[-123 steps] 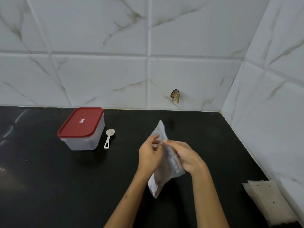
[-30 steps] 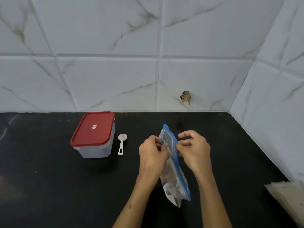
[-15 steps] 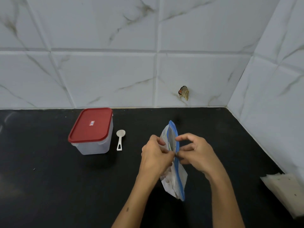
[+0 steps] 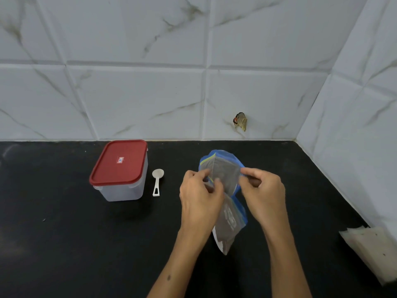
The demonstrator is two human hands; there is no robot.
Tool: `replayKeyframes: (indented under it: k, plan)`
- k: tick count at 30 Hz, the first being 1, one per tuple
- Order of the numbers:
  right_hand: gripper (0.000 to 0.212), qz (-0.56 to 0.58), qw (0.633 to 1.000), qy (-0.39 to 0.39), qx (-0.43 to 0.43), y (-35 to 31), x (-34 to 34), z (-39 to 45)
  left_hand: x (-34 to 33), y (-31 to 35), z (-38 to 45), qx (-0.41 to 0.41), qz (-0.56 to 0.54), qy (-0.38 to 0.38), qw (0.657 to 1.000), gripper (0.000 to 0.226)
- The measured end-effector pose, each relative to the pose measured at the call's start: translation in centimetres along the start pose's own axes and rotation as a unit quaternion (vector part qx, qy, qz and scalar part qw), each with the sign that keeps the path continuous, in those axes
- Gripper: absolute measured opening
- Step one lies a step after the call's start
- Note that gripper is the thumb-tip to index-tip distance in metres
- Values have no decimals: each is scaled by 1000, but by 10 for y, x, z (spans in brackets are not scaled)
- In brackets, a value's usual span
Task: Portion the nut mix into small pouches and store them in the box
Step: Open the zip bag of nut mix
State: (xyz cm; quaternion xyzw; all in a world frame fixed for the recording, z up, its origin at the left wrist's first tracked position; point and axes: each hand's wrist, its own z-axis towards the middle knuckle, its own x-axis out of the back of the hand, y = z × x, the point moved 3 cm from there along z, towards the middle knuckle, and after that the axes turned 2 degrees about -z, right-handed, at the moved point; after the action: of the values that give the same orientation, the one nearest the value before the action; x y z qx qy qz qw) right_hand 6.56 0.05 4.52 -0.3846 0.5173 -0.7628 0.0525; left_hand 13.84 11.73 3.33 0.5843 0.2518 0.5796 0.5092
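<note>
Head cam: left hand (image 4: 199,201) & right hand (image 4: 263,194) both pinch blue-edged zip bag (image 4: 223,175) mouth.

Black counter (image 4: 64,244) in a corner of marble-look tiles (image 4: 137,100).

The dark countertop runs across the lower half of the view and meets the white, grey-veined wall tiles at a pale seam along the back, from 9 o'clock towards 3 o'clock. A second tiled wall (image 4: 354,117) comes down the right side, from 1 to 4 o'clock, forming the corner. On the back wall, at about 1 o'clock, just above the counter seam, sits a small ragged brownish patch (image 4: 240,121); what it is cannot be made out.
</note>
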Motion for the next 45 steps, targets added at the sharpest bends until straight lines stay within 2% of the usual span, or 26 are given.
replayKeyframes:
  k: [2, 4, 7, 10, 12, 16, 19, 21, 23, 25, 27, 29, 33, 37, 39, 42, 44, 45]
  plan:
    - [46, -9, 998, -64, -25, 4, -5, -1, -5, -5, -2, 26, 0, -28, 999, 49]
    - [59, -28, 993, -112, -26, 5, -10, -2, -8, -6, -4, 29, -4, -52, 998, 52]
    - [65, -17, 993, -113, -24, 7, -8, -1, -6, -5, -3, 2, 20, -57, 998, 45]
    - [61, -28, 997, -62, -27, 13, 1, 1, 6, -7, 0, -8, 45, -26, 999, 35]
    - [60, -34, 997, -62, -31, 13, 6, 1, 11, -7, 0, 5, 43, -18, 999, 31]
    - [50, -46, 989, -136, -28, 4, 6, -7, 5, 2, -8, 36, 72, -82, 993, 47]
    - [37, -103, 971, -208, -52, 0, 3, -16, 2, 5, -12, 40, 100, -134, 985, 41]
    - [36, -138, 973, -178, -58, 3, 6, -17, 7, 3, -11, 29, 120, -138, 983, 39]
    - [31, -138, 985, -97, -40, 4, 11, -14, 12, 3, -9, 12, 110, -109, 988, 37]
    - [38, -118, 993, -33, -1, -3, 11, -16, 16, 8, -9, -21, 91, -68, 993, 35]
    - [48, -104, 994, -4, 24, -8, 10, -16, 18, 11, -8, -38, 62, -31, 997, 34]
    - [51, -97, 995, -15, 16, -8, 9, -15, 19, 9, -7, -10, 33, -31, 999, 41]
    - [68, -99, 986, -118, -58, 0, 0, -20, 14, -1, -11, 75, 23, -105, 991, 65]
    - [67, -115, 987, -97, -50, -1, 5, -18, 15, 0, -12, 68, 52, -115, 990, 69]
    - [70, -129, 985, -99, -50, -1, 8, -19, 19, 1, -11, 67, 64, -128, 987, 62]
    - [76, -120, 984, -119, -49, -1, 9, -21, 22, 2, -11, 56, 98, -145, 983, 34]
    - [76, -110, 988, -92, -53, -1, 12, -19, 24, 3, -9, 51, 105, -126, 985, 15]
    - [74, -117, 989, -65, -57, -2, 15, -17, 24, 3, -6, 46, 112, -114, 986, 15]
